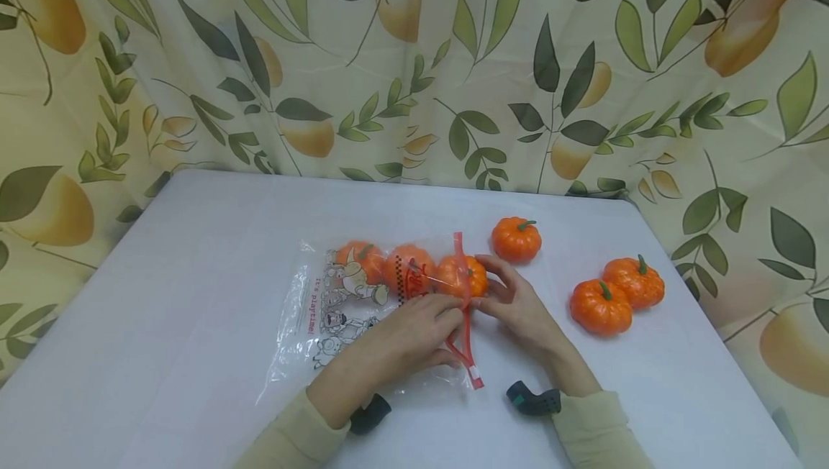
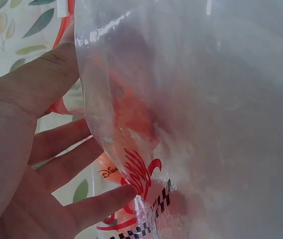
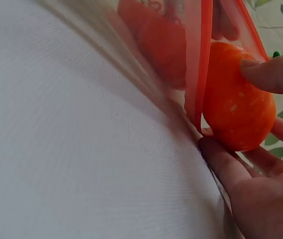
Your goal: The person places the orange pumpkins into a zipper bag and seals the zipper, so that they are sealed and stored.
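Plastic bag [image 1: 352,303], red edge [image 1: 459,249] held by left hand [image 1: 411,332]; right hand [image 1: 523,314] grips pumpkin [image 3: 238,102] there; tabletop [image 1: 194,296] broad leftward.

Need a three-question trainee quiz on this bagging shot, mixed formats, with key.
1. Multiple choice: what does the right hand hold?
A) a marker pen
B) an orange pumpkin
C) a glass jar

2. Count: how many pumpkins lie on the white table wholly outside the clear bag, touched by neither hand?

3. Fill in: the strip along the bag's opening is coloured ____.

Key:
1. B
2. Three: one by itself near the table's far edge, and a pair farther right, the nearer one beside the farther one.
3. Red
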Available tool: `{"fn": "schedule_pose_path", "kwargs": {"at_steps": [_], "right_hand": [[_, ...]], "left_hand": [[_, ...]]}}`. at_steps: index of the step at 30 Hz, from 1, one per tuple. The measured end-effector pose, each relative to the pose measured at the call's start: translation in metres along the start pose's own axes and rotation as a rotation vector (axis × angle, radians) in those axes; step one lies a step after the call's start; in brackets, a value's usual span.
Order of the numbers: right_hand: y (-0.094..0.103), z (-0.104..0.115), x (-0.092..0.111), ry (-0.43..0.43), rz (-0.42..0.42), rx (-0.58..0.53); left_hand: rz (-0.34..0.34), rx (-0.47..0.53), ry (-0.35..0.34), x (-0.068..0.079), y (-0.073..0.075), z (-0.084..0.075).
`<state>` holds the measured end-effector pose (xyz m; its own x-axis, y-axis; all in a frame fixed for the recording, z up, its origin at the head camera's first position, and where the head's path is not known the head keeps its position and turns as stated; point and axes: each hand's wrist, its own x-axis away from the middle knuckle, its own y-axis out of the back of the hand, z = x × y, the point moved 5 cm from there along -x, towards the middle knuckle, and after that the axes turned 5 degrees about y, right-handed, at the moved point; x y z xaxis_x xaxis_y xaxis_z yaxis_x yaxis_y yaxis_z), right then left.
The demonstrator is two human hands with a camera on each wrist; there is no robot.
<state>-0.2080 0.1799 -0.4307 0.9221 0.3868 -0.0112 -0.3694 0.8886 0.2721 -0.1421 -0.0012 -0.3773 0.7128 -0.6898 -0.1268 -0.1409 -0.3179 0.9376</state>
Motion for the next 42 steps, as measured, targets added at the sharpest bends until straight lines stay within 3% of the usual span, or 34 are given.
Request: {"fn": "schedule_pose_path", "kwargs": {"at_steps": [5, 16, 24, 31, 35, 42], "right_hand": [[-0.003, 0.001, -0.001, -0.014, 0.006, 0.031], [-0.005, 0.01, -0.002, -0.013, -0.068, 0.268], [-0.007, 0.004, 0.0, -0.089, -0.036, 0.124], [-0.002, 0.009, 0.001, -0.016, -0.017, 0.222], [0.002, 0.006, 0.002, -0.012, -0.001, 0.195], [0.006, 0.003, 0.004, -0.025, 0.037, 0.16]], "left_hand": [[-0.002, 0.0, -0.005, 0.0, 0.001, -0.001], [-0.016, 0.004, -0.022, 0.0, 0.002, -0.001], [-0.001, -0.011, -0.009, -0.002, 0.001, 0.0], [-0.012, -0.021, -0.008, -0.002, 0.005, 0.001], [-0.025, -0.027, 0.011, -0.003, 0.008, 0.001], [-0.135, -0.09, 0.008, -0.002, 0.013, -0.001]]}}
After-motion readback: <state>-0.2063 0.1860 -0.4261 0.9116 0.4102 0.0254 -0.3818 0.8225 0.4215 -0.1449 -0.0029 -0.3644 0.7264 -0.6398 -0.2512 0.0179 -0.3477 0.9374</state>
